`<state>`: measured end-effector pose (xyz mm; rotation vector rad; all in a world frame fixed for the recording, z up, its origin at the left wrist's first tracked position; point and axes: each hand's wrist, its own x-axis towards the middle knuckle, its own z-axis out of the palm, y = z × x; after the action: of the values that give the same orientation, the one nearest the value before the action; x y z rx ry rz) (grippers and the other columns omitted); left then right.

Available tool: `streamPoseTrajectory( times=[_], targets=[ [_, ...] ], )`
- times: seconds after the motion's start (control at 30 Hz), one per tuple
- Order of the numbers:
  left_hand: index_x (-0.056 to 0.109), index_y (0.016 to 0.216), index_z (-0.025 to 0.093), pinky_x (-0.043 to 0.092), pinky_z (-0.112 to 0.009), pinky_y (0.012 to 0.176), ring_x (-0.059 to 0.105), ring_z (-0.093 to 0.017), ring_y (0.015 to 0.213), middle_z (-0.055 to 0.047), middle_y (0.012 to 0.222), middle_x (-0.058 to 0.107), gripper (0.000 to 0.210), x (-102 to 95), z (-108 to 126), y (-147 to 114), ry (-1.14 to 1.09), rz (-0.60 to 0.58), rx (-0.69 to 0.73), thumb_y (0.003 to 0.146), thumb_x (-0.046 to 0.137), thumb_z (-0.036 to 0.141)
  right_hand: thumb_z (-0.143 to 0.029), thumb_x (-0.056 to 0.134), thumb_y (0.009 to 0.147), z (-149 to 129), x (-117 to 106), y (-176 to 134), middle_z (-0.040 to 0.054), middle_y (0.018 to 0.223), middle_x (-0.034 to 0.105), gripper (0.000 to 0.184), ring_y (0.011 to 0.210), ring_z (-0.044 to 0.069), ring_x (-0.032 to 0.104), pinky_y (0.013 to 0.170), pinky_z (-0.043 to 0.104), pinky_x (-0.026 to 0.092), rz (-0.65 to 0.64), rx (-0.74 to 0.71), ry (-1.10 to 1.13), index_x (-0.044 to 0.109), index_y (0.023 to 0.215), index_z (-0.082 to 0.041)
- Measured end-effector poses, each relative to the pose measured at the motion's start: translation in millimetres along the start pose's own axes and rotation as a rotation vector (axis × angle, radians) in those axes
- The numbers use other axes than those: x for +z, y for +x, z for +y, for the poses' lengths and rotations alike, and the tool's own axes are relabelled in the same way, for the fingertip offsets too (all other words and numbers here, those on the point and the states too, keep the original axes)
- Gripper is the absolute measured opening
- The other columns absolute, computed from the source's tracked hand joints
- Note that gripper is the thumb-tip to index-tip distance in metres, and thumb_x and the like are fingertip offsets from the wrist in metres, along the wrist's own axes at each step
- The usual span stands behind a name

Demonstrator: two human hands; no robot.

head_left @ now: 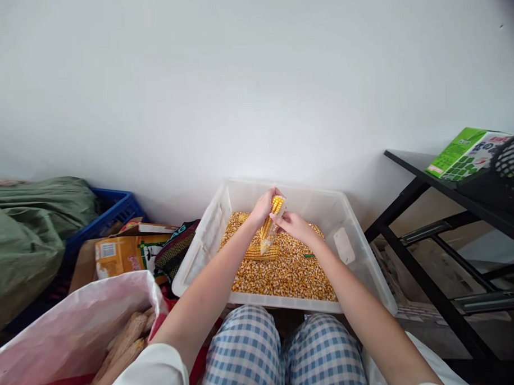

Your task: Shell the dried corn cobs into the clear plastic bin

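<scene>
My left hand (263, 206) is wrapped round the upper end of a corn cob (266, 228), which I hold tilted above a translucent plastic bin (354, 211). Yellow kernels cover one side of the cob; its right side looks paler and stripped. My right hand (295, 225) grips the cob from the right, the thumb pressed against it and the other fingers partly hidden behind. Loose corn kernels (285, 278) fill the bottom of the bin. Just beneath the held cob, a second corn cob (257, 253) lies on them, and another cob (243, 217) shows at the back left.
At the lower left stands an open white-and-red sack (96, 299) with bare cobs (125, 337) inside. Behind it are a blue crate (114, 206) and an orange package (116, 256). A black-framed table (442, 189) at the right bears a green box (466, 151). A white wall rises behind the bin.
</scene>
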<state>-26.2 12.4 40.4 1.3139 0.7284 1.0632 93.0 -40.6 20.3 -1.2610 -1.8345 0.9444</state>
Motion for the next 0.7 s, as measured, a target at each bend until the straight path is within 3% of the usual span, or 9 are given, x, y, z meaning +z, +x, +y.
streamPoseTrajectory(
  times=[0.13, 0.33, 0.5, 0.7],
  targets=[
    [0.058, 0.074, 0.015, 0.040, -0.022, 0.052, 0.049, -0.011, 0.052, 0.000, 0.055, 0.053, 0.046, 3.8, -3.4, -1.4, 0.016, -0.001, 0.058, 0.083, 0.030, 0.051, -0.051, 0.044, 0.078, -2.0, -0.8, -0.7, 0.0037, 0.073, 0.062, 0.042, 0.062, 0.013, 0.055, 0.057, 0.022, 0.042, 0.090, -0.035, -0.057, 0.058, 0.091, -0.013],
    [0.055, 0.069, 0.016, 0.036, -0.022, 0.048, 0.045, -0.010, 0.047, 0.001, 0.052, 0.050, 0.043, 2.0, -5.8, -0.7, -0.063, -0.031, -0.011, 0.079, 0.037, 0.053, -0.048, 0.037, 0.082, -4.9, -5.6, -3.1, 0.0031, 0.073, 0.061, 0.040, 0.064, 0.013, 0.054, 0.061, 0.023, 0.040, 0.025, -0.107, -0.204, 0.057, 0.091, -0.015],
    [0.053, 0.064, 0.016, 0.037, -0.022, 0.048, 0.046, -0.010, 0.046, 0.001, 0.052, 0.051, 0.042, -0.6, -7.3, 0.5, -0.082, -0.032, -0.053, 0.078, 0.040, 0.054, -0.046, 0.035, 0.085, -8.4, -5.8, -7.1, 0.0065, 0.088, 0.063, 0.040, 0.076, 0.017, 0.057, 0.070, 0.024, 0.040, -0.017, -0.120, -0.253, 0.056, 0.099, -0.016],
    [0.057, 0.064, 0.015, 0.039, -0.025, 0.049, 0.048, -0.012, 0.044, -0.001, 0.047, 0.052, 0.045, -8.4, -3.3, 2.5, -0.088, -0.066, -0.082, 0.080, 0.036, 0.052, -0.052, 0.033, 0.084, -8.8, -4.2, -9.6, 0.0089, 0.092, 0.063, 0.047, 0.080, 0.019, 0.058, 0.073, 0.027, 0.042, -0.055, -0.054, -0.226, 0.054, 0.107, -0.016]
  ],
)
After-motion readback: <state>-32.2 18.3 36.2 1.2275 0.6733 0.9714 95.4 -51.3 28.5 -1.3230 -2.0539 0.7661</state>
